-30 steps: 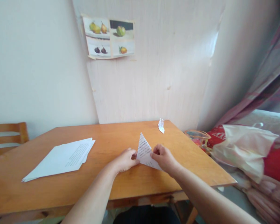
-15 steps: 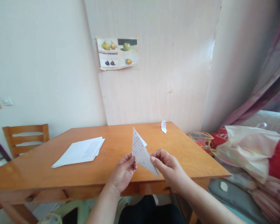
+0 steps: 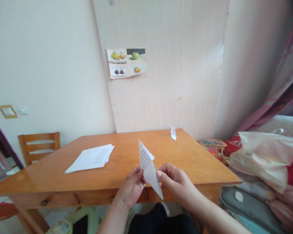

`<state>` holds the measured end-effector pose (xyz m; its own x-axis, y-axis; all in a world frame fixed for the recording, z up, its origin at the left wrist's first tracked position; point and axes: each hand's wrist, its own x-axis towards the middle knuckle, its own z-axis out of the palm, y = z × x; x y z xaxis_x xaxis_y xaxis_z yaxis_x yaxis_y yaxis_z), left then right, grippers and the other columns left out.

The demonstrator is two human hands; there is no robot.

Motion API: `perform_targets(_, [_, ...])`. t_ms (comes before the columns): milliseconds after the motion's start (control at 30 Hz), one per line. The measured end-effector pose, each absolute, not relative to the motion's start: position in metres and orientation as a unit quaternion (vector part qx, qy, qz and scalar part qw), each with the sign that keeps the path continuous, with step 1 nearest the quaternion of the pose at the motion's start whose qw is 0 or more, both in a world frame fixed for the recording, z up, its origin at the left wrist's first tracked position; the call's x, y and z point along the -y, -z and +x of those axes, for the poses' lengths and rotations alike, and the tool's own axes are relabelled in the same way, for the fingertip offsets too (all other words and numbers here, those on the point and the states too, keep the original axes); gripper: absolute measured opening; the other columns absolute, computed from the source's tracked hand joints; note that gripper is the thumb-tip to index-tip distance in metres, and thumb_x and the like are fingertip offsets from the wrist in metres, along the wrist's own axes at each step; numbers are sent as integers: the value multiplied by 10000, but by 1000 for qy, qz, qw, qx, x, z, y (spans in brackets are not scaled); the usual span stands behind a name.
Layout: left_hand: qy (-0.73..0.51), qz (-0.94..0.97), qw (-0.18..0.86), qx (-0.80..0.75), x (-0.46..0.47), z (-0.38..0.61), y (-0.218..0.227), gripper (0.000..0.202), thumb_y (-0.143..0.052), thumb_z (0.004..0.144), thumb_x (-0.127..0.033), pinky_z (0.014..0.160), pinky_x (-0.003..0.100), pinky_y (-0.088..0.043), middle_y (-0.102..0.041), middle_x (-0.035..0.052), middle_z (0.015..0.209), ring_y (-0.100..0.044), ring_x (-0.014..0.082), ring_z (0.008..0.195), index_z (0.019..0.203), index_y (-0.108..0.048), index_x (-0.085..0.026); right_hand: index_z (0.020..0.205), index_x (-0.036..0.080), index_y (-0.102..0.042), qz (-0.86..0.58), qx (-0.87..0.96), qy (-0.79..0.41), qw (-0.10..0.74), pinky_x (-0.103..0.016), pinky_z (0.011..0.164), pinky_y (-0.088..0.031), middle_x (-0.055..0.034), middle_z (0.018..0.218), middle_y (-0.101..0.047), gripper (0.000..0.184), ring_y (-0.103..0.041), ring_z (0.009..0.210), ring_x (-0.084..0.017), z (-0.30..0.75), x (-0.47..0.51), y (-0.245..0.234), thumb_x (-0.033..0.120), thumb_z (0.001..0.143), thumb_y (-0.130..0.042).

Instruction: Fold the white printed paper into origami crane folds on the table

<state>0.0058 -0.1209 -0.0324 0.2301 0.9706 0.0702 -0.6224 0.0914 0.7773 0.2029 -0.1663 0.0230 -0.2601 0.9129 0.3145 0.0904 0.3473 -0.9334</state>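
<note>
**Folded Paper Held Up by Two Hands at the Tabletop's Near Edge**

From where I stand, the printed paper is folded into a long, narrow kite, slim at both ends. It is raised by the near edge, with its lower tip showing in front of the table's drawer front. Taking that paper as the centre of the clock and twelve as the wall ahead of the person, its upper point leans to eleven and its lower tip to five. Lines of print cover the upper part, and a small white flap juts out at one o'clock.

The left hand, at eight, is closed in a pinch: thumb on the near face, other fingers curled behind. The right hand, at four, is nearly closed too, its thumb pressed to the paper's edge and its forefinger bent beside it.

At ten o'clock lies a loose stack of white sheets, type showing on the top one. At one, close to the far edge, stands a small folded paper figure. A sheet of four fruit pictures hangs on the pale panel toward eleven. Beyond the tabletop, a wooden chair stands at ten and a pale plastic bag lies at two.
</note>
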Motion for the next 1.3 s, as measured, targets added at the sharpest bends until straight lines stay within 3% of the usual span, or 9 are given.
perform_targets(267, [-591,365,660,-286,128,14,26,183,-819,764,-222,627,197,-422,-657,20,860,-529,76,657,867,-685,-150,726,179,-588,-463,663,-368,460,-249,549,-351,7,650,-560,306,-489,605,-136,207,160,-16,404,925,-526])
perform_targets(467, [-583,378,658,-290,130,14,26,176,-807,775,-230,643,194,-422,-652,23,880,-522,77,676,880,-687,-156,690,206,-531,-506,659,-310,463,-255,518,-309,24,603,-489,309,-449,583,-143,214,152,-5,425,908,-524])
perform_targets(667, [-576,409,647,-287,128,13,30,153,-768,815,-244,687,207,-430,-656,38,920,-514,90,724,925,-706,-157,707,210,-520,-506,644,-331,469,-254,509,-310,30,595,-480,322,-442,566,-143,219,146,3,463,906,-518])
perform_targets(1300, [-597,351,657,-297,129,18,23,261,-801,782,-274,695,234,-474,-716,36,946,-616,106,739,1000,-691,-178,783,176,-643,-472,642,-373,474,-259,558,-372,-3,669,-594,282,-508,618,-154,219,152,-2,413,899,-546])
